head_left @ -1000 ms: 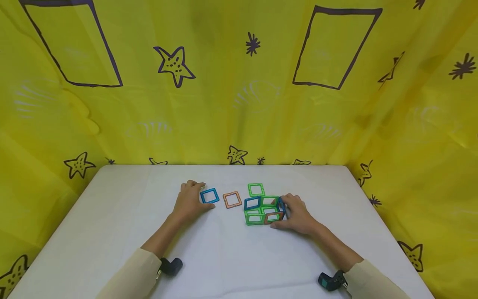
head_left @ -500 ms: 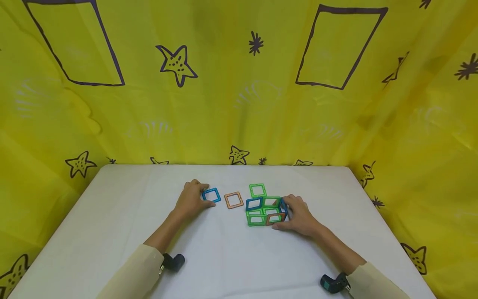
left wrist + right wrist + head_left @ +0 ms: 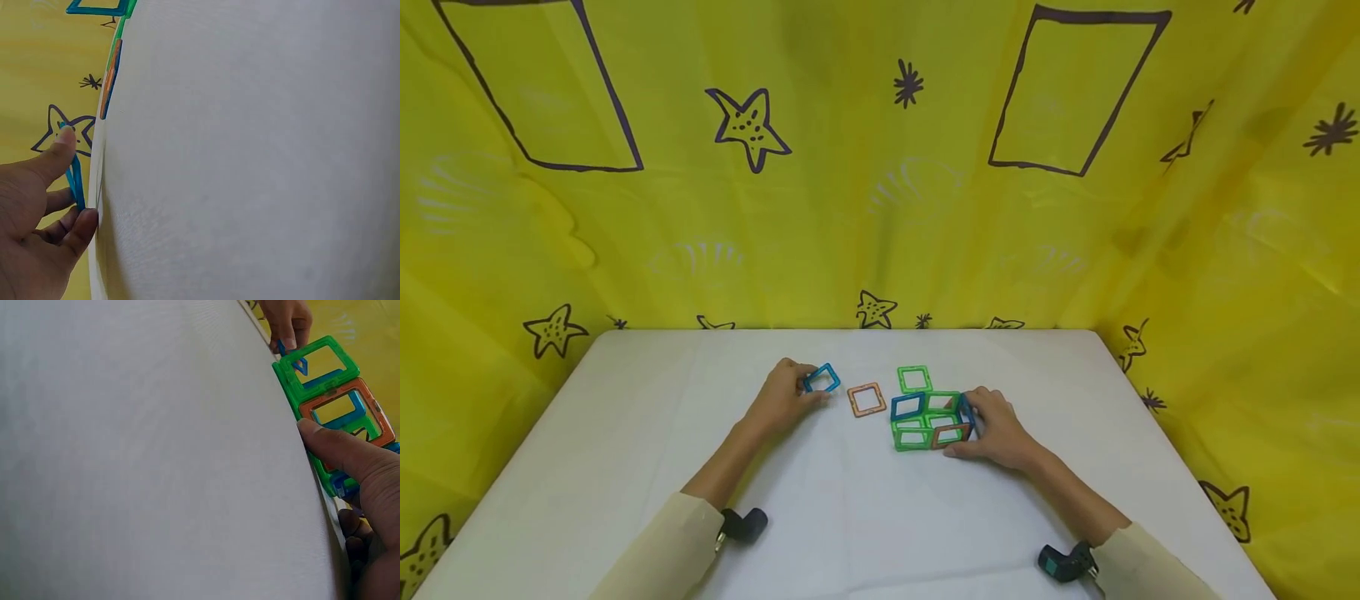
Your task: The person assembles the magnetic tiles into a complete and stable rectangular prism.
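My left hand (image 3: 778, 400) pinches a blue square magnetic tile (image 3: 835, 374) between thumb and fingers, tilted and raised off the table. In the left wrist view this blue tile (image 3: 77, 181) shows nearly edge-on. My right hand (image 3: 997, 431) grips the right end of a box-like structure of magnetic tiles (image 3: 914, 430), two squares long, with green, blue and orange walls. Its thumb (image 3: 340, 447) presses by the orange front tile (image 3: 378, 419); the other fingers are partly hidden. The structure's top is open.
A loose orange square tile (image 3: 868, 413) lies flat between the left hand and the structure. A green square tile (image 3: 914, 368) lies flat just behind the structure. The white table (image 3: 850, 517) meets a yellow patterned curtain (image 3: 820, 233) at the back.
My left hand has picked the blue tile up from the table and tilted it, moving slightly away from me. The right hand stays on the structure, which has not visibly moved on the table.
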Demonstrator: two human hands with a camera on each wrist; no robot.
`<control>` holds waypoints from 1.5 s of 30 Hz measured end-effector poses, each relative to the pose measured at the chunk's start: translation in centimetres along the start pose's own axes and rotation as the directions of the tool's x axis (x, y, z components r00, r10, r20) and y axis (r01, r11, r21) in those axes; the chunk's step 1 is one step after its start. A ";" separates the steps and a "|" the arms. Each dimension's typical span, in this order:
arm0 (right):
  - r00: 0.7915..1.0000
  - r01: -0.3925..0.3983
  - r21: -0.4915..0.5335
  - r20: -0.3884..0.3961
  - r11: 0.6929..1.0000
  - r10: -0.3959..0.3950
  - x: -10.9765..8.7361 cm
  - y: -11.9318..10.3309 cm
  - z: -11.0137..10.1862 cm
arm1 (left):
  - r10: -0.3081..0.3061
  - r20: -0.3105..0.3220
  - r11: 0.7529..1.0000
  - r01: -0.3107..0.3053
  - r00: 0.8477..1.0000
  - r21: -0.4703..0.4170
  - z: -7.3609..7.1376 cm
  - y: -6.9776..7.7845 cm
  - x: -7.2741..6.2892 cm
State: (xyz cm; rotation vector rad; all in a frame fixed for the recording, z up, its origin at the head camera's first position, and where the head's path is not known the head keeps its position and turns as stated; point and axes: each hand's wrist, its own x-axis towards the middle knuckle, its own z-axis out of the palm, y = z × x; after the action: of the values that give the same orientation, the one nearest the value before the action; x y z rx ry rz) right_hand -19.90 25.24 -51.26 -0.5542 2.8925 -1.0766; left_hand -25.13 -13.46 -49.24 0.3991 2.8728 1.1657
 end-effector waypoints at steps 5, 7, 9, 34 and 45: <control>1.000 0.001 -0.008 -0.003 1.000 -0.002 -0.2 0.1 -0.1 | 0.013 -0.030 1.000 -0.014 0.999 -0.009 0.1 0.1 -0.1; 1.000 -0.006 -0.014 0.004 1.000 0.006 -0.3 0.2 -0.1 | 0.007 -0.034 1.000 -0.007 0.999 -0.011 0.2 0.2 -0.3; 1.000 -0.012 -0.017 0.010 1.000 0.012 -0.4 0.2 -0.2 | -0.002 -0.038 1.000 0.001 0.999 -0.022 0.2 0.4 -0.6; 1.000 -0.008 -0.005 0.011 1.000 0.008 -0.5 0.0 0.0 | 0.160 -0.033 0.973 -0.164 0.987 -0.166 2.2 5.0 -3.2; 1.000 -0.024 -0.006 0.016 1.000 0.024 0.0 -0.3 -0.1 | 0.189 0.061 0.977 -0.182 0.980 -0.110 4.1 6.0 -3.1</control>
State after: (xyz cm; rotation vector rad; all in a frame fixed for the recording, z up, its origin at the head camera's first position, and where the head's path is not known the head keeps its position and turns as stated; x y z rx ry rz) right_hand -19.78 25.12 -51.01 -0.5247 2.8819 -1.0570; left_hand -20.30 -7.27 -48.31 0.7026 2.7479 1.2917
